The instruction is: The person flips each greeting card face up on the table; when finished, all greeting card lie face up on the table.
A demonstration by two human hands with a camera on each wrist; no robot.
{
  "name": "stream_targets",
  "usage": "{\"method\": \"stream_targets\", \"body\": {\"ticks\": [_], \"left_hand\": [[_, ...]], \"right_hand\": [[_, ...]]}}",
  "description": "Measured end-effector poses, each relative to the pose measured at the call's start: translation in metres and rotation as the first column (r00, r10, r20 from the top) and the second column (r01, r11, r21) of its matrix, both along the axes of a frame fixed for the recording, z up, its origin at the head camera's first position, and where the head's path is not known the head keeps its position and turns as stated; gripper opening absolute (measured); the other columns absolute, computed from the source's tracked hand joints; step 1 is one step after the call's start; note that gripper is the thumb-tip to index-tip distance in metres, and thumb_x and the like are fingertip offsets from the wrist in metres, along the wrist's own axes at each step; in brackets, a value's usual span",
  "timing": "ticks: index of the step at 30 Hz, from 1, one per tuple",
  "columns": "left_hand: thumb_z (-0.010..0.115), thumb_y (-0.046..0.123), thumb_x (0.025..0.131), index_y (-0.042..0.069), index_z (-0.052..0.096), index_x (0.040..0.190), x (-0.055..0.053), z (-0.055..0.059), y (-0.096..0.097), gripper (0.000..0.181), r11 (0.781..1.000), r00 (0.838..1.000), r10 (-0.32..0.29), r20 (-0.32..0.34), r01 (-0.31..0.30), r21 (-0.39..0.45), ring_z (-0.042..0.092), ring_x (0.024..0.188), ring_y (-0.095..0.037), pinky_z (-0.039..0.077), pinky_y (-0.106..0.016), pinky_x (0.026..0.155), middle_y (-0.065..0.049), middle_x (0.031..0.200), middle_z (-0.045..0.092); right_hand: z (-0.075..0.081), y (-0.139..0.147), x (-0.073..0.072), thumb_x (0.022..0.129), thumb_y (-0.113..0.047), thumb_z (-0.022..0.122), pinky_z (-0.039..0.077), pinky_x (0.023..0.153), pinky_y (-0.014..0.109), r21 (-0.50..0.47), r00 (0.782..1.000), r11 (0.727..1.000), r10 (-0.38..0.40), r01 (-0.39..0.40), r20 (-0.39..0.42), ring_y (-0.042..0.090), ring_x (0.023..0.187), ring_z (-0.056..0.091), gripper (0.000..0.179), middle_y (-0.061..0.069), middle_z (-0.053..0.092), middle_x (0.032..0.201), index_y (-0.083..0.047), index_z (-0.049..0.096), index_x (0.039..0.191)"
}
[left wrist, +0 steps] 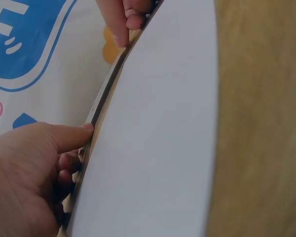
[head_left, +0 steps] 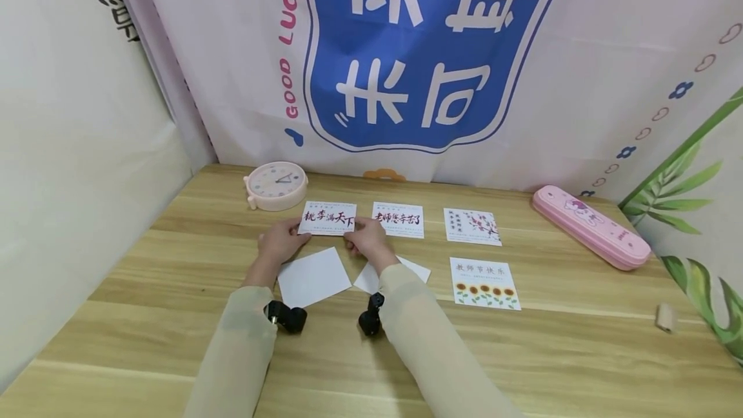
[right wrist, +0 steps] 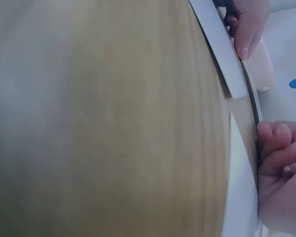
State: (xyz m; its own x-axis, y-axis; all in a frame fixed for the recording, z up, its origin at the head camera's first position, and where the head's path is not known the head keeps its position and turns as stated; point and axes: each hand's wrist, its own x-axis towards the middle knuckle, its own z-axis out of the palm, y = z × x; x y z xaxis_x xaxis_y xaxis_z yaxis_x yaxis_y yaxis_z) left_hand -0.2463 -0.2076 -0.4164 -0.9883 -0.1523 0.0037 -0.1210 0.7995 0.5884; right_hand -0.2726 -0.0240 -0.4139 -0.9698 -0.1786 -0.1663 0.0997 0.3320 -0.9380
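Observation:
A white card with dark red brush lettering is held by its two ends between my hands. My left hand pinches its left end; my right hand pinches the near right corner, thumb along the edge. Seen from the left wrist, the held card is edge-on, with the left thumb on its rim. Just below the hands lie two blank white cards, the right one partly covered by the right wrist. In the right wrist view the right hand's fingers are curled at the card's edge.
Right of the held card lie a second red-lettered card, a blossom card and a sunflower card. A pink round clock stands at the back left. A pink pencil case and a small beige object sit on the right.

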Motion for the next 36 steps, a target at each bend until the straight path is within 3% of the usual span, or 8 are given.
{"method": "stream_targets", "body": {"ticks": [3,7,19,29,36], "left_hand": [[0.056,0.029,0.083,0.008,0.047,0.124,-0.001,0.0001,0.0023,0.048,1.0,1.0,0.014,0.012,-0.013,-0.022,0.05,0.085,-0.027,0.024,-0.045,0.081,-0.009,0.084,0.058],[0.054,0.031,0.084,0.01,0.046,0.125,-0.0028,0.0005,0.0045,0.047,0.998,0.999,0.026,0.025,-0.025,-0.049,0.045,0.105,-0.031,0.024,-0.046,0.084,-0.012,0.109,0.056],[0.052,0.03,0.085,0.008,0.047,0.124,-0.001,0.0015,0.0058,0.045,0.996,0.996,0.084,0.036,-0.083,-0.037,0.042,0.108,-0.033,0.022,-0.045,0.086,-0.011,0.118,0.051],[0.052,0.031,0.084,0.01,0.049,0.121,-0.002,0.0001,0.0072,0.043,0.991,0.992,0.124,0.008,-0.124,-0.058,0.045,0.105,-0.032,0.024,-0.045,0.084,-0.01,0.115,0.053],[0.052,0.032,0.084,0.007,0.046,0.123,-0.0009,0.0,0.0052,0.047,0.993,0.993,0.115,0.01,-0.115,0.021,0.043,0.107,-0.032,0.02,-0.047,0.089,-0.013,0.112,0.054]], "right_hand": [[0.0014,-0.0002,-0.0014,0.075,-0.004,0.063,0.041,0.038,0.019,0.036,1.0,0.999,-0.015,0.014,0.017,0.009,0.036,0.046,0.054,0.008,0.059,0.057,-0.004,0.043,0.125],[0.0022,-0.0014,-0.0025,0.075,-0.004,0.062,0.04,0.036,0.02,0.079,0.999,0.996,-0.033,0.031,0.016,0.01,0.035,0.046,0.053,0.008,0.059,0.056,-0.006,0.045,0.125],[0.0017,-0.0072,-0.0023,0.076,-0.005,0.062,0.041,0.036,0.021,0.12,0.998,0.991,-0.055,0.059,-0.038,0.011,0.034,0.047,0.048,0.007,0.059,0.055,-0.004,0.048,0.122],[0.0026,-0.0052,-0.0005,0.075,-0.004,0.06,0.04,0.036,0.02,0.078,0.999,0.996,-0.033,0.035,-0.037,0.011,0.033,0.045,0.049,0.009,0.059,0.054,-0.003,0.046,0.123],[0.0043,-0.0049,0.0014,0.075,-0.005,0.061,0.043,0.038,0.022,-0.003,1.0,1.0,-0.029,0.029,-0.006,0.011,0.036,0.047,0.055,0.011,0.059,0.058,-0.004,0.042,0.126]]}}
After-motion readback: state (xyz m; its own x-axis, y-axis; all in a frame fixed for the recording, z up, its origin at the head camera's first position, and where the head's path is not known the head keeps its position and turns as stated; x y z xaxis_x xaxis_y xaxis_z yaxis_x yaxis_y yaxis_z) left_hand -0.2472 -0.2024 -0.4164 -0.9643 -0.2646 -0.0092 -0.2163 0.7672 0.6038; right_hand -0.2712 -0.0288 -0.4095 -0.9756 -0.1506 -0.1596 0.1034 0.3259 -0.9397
